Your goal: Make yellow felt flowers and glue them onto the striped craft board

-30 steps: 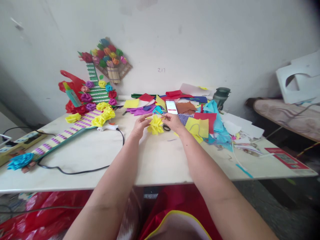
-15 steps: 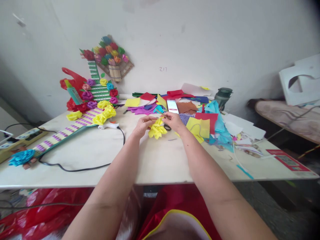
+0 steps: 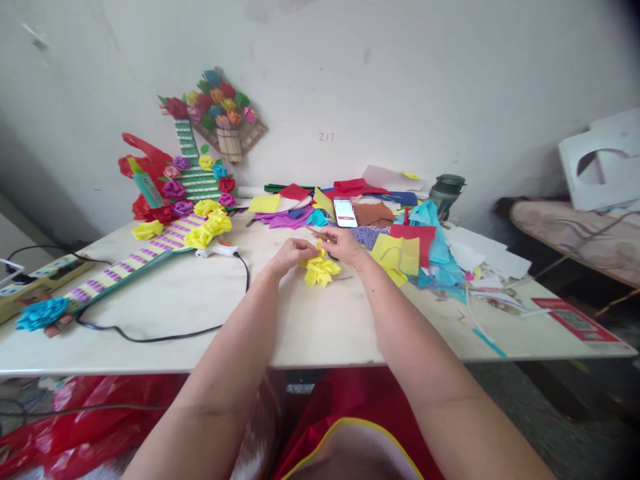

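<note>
A yellow paper flower [image 3: 321, 270] is held just above the table at the middle, its petals hanging toward me. My left hand [image 3: 296, 254] pinches it from the left, near its upper part. My right hand [image 3: 345, 245] is closed at its right upper side, with a thin brownish stick-like tool [image 3: 316, 233] sticking out to the left between the fingers. The tool's exact kind is too small to make out. Fingertips of both hands nearly meet at the flower and partly hide its top.
A white glue gun [image 3: 217, 251] with a black cord lies left of my hands. Beyond it stands a guitar-shaped craft [image 3: 145, 257] with paper flowers. A phone [image 3: 345, 213], paper sheets [image 3: 400, 255] and a dark bottle [image 3: 445, 195] are at the back and right.
The flower has turned and shifted slightly right. My left hand has moved right, closer to my right hand. Black scissor handles seen beside the flower are now mostly hidden.
</note>
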A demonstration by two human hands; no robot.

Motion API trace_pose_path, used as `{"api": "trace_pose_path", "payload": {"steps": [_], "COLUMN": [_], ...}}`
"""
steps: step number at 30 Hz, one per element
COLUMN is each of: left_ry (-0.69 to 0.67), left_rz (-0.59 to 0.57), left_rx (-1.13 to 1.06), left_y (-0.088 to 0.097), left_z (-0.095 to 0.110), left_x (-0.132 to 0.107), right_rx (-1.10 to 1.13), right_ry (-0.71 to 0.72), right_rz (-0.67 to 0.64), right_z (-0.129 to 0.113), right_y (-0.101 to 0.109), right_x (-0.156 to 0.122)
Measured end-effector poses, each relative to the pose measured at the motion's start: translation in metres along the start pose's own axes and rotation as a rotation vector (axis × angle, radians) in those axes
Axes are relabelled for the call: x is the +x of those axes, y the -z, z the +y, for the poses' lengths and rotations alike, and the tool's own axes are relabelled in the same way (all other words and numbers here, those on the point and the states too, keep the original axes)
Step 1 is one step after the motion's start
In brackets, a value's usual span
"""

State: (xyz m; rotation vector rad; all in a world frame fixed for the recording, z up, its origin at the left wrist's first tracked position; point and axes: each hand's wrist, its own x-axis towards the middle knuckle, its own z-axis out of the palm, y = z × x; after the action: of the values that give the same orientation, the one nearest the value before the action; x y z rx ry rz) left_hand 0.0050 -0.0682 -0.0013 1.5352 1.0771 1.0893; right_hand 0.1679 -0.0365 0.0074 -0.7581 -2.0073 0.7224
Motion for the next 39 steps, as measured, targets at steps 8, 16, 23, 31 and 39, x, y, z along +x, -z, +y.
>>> {"api": "trace_pose_path", "payload": {"steps": [8, 16, 23, 31, 39], "left_ry": [-0.011, -0.078, -0.086, -0.093, -0.066], "left_rz": [0.232, 0.449, 0.457, 0.386, 0.341], "left_rx": [-0.014, -0.135, -0.198, -0.256, -0.169], "left_y": [0.003, 0.009, 0.008, 0.004, 0.003], "left_z": [-0.007, -0.015, -0.018, -0.012, -0.002], "left_x": [0.006, 0.014, 0.017, 0.013, 0.005], "right_rx": [-0.126, -0.102, -0.222, -0.223, -0.170], "right_ry": [-0.045, -0.144, -0.145, -0.152, -0.118], "right_rz": [0.140, 0.114, 0.138, 0.150, 0.131], "right_z": [0.009, 0.005, 0.014, 0.017, 0.014], "right_y": [0.008, 0.017, 0.016, 0.015, 0.014], "right_x": [0.001, -0.002, 0.000, 0.001, -0.001]}}
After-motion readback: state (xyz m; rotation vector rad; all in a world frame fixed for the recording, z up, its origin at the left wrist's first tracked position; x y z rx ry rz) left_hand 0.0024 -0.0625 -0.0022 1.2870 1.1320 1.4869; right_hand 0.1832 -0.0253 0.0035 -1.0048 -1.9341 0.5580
